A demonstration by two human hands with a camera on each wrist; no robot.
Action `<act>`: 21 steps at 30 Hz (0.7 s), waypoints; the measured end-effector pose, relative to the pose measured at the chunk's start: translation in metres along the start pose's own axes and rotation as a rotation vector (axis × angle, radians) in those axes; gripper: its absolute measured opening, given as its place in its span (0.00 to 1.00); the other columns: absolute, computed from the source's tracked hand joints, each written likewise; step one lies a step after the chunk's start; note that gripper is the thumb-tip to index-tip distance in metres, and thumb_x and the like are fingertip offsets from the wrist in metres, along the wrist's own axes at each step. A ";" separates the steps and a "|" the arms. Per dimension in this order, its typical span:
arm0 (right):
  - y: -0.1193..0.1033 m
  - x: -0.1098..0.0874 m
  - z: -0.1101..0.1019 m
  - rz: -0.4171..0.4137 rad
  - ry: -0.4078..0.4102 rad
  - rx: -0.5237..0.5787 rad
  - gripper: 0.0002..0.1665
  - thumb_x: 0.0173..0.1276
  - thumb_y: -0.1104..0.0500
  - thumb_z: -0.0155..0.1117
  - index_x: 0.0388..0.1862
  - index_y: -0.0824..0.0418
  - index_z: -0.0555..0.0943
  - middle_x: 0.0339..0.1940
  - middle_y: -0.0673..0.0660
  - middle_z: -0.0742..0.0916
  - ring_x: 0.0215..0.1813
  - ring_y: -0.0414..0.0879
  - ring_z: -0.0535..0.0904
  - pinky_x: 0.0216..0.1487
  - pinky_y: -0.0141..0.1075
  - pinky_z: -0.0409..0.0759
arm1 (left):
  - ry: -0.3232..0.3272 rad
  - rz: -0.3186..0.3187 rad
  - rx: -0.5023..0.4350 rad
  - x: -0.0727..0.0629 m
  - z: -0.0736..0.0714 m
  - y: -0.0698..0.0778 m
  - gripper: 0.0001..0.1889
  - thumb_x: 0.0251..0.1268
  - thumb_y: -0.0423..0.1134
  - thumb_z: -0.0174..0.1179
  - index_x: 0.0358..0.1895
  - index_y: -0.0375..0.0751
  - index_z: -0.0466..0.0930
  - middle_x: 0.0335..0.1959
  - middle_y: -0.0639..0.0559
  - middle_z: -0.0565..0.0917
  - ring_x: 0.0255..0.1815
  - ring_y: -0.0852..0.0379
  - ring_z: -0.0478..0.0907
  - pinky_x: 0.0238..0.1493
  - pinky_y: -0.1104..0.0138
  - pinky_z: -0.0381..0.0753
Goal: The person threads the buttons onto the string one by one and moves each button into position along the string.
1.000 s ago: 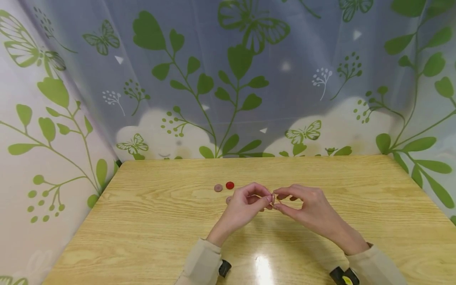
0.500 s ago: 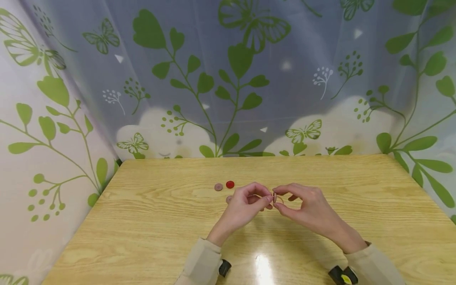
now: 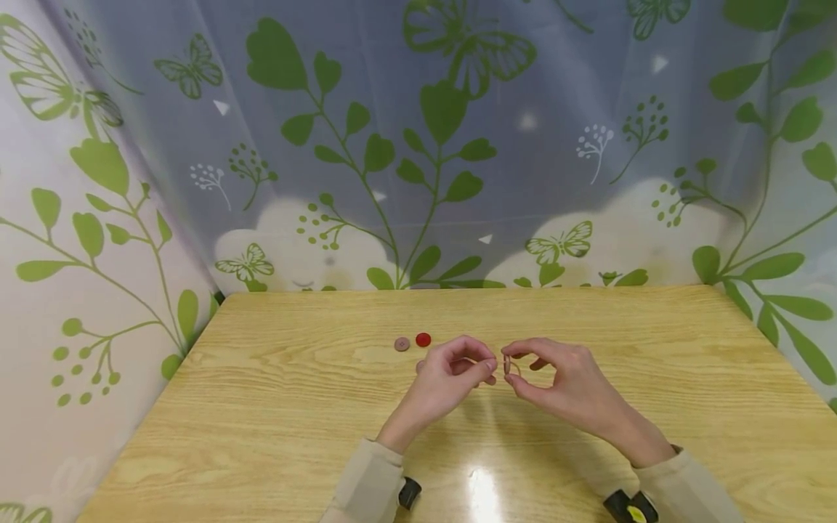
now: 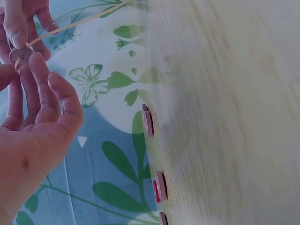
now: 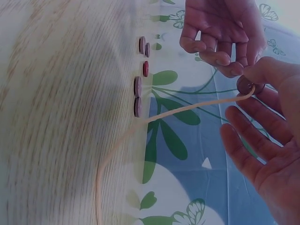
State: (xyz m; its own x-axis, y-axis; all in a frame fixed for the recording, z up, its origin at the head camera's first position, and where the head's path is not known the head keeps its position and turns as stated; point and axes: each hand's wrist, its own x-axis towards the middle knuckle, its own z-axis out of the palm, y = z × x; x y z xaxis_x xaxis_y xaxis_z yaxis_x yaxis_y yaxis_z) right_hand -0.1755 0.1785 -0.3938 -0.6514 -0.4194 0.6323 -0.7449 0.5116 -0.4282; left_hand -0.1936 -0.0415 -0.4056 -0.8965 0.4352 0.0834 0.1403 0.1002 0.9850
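Note:
My right hand [image 3: 562, 374] pinches a brownish-pink button [image 3: 506, 365] on edge between thumb and forefinger. A thin pale orange cord [image 5: 187, 108] runs through the button and trails down toward the table in the right wrist view. A short end of the cord [image 4: 17, 63] pokes out on the left hand's side of the button [image 4: 20, 56]. My left hand [image 3: 458, 370] is just left of the button, its thumb and forefinger together at that short end. Both hands are raised above the table.
On the wooden table [image 3: 294, 392] lie a red button [image 3: 423, 339] and a pinkish button [image 3: 402, 344]; another pinkish button [image 3: 421, 367] is partly hidden by my left hand. The right wrist view shows several buttons in a row. A patterned curtain [image 3: 366, 240] hangs behind the table.
My left hand has drawn slightly left, opening a small gap between its fingertips and the button. The right hand and button have shifted slightly right.

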 end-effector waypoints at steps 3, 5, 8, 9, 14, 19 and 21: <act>0.000 0.000 0.000 0.005 -0.003 0.008 0.21 0.55 0.70 0.77 0.48 0.57 0.85 0.42 0.52 0.92 0.39 0.45 0.89 0.37 0.28 0.84 | 0.008 -0.003 0.010 0.000 -0.001 0.000 0.06 0.74 0.40 0.62 0.47 0.45 0.83 0.46 0.41 0.86 0.43 0.51 0.88 0.48 0.61 0.81; 0.000 0.000 0.000 0.010 -0.006 0.012 0.21 0.56 0.70 0.77 0.48 0.57 0.85 0.42 0.51 0.92 0.39 0.45 0.89 0.37 0.29 0.84 | 0.013 -0.004 0.013 -0.001 -0.001 0.001 0.06 0.74 0.40 0.62 0.47 0.45 0.83 0.45 0.43 0.87 0.43 0.50 0.88 0.48 0.59 0.82; 0.000 0.000 0.000 0.018 -0.011 0.013 0.21 0.56 0.70 0.77 0.48 0.57 0.85 0.42 0.51 0.92 0.38 0.43 0.89 0.36 0.30 0.85 | 0.016 -0.007 0.018 -0.002 -0.002 0.001 0.06 0.73 0.40 0.62 0.47 0.46 0.83 0.44 0.47 0.86 0.42 0.52 0.88 0.49 0.56 0.82; 0.000 0.000 0.000 0.020 -0.012 0.013 0.21 0.56 0.70 0.76 0.48 0.57 0.85 0.42 0.51 0.92 0.38 0.43 0.89 0.36 0.30 0.85 | 0.016 -0.007 0.019 -0.002 -0.002 0.001 0.06 0.73 0.40 0.62 0.47 0.46 0.83 0.44 0.48 0.86 0.42 0.53 0.88 0.49 0.56 0.83; 0.000 -0.001 0.000 0.030 -0.017 0.011 0.20 0.56 0.70 0.76 0.47 0.56 0.85 0.41 0.51 0.92 0.38 0.41 0.88 0.36 0.30 0.85 | 0.010 0.007 0.013 -0.002 -0.005 -0.001 0.06 0.74 0.39 0.62 0.47 0.43 0.83 0.43 0.50 0.85 0.42 0.52 0.87 0.48 0.55 0.83; 0.001 -0.003 0.000 0.031 -0.020 0.017 0.20 0.56 0.70 0.76 0.47 0.56 0.85 0.41 0.51 0.91 0.38 0.40 0.87 0.36 0.30 0.85 | 0.000 0.013 -0.001 -0.003 -0.007 -0.003 0.06 0.74 0.38 0.61 0.48 0.41 0.82 0.44 0.49 0.85 0.41 0.57 0.86 0.52 0.50 0.84; 0.001 -0.003 -0.001 0.032 -0.023 0.019 0.20 0.56 0.70 0.76 0.47 0.55 0.85 0.41 0.51 0.91 0.38 0.40 0.87 0.36 0.30 0.85 | -0.002 0.014 -0.002 -0.004 -0.008 -0.003 0.07 0.74 0.38 0.61 0.48 0.40 0.82 0.45 0.47 0.85 0.41 0.58 0.86 0.54 0.47 0.83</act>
State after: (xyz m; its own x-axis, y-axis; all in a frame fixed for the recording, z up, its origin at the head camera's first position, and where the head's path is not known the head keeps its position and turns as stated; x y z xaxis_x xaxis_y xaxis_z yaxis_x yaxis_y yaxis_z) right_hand -0.1742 0.1807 -0.3955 -0.6778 -0.4207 0.6030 -0.7262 0.5111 -0.4598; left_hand -0.1942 -0.0504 -0.4080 -0.8938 0.4380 0.0966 0.1515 0.0921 0.9842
